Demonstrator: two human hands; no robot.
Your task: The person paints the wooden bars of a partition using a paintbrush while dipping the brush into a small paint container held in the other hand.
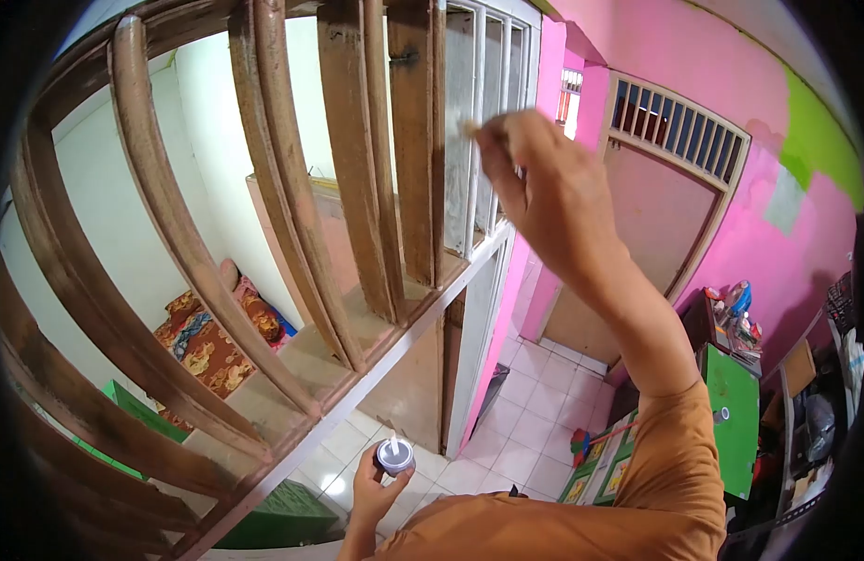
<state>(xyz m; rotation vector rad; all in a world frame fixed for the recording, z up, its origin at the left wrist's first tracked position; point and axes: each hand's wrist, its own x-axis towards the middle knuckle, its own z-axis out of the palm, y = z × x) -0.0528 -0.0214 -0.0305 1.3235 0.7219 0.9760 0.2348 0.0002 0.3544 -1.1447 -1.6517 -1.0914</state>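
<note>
- Brown wooden bars [355, 140] stand along the ledge [394, 342] before you, with white bars [476, 65] at its right end.
- Your right hand [549, 173] is raised above the ledge, fingertips pinched together on 1 small pale piece [470, 128], just beside the white bars; I cannot tell whether it touches them.
- Your left hand [372, 493], below the ledge, has its fingers partly curled around 1 small jar [395, 459].
- That jar sits at your left fingertips, below the ledge, with a white stick [393, 439] showing at its greyish top.
- Patterned bedding [212, 351] lies beyond the ledge.
</note>
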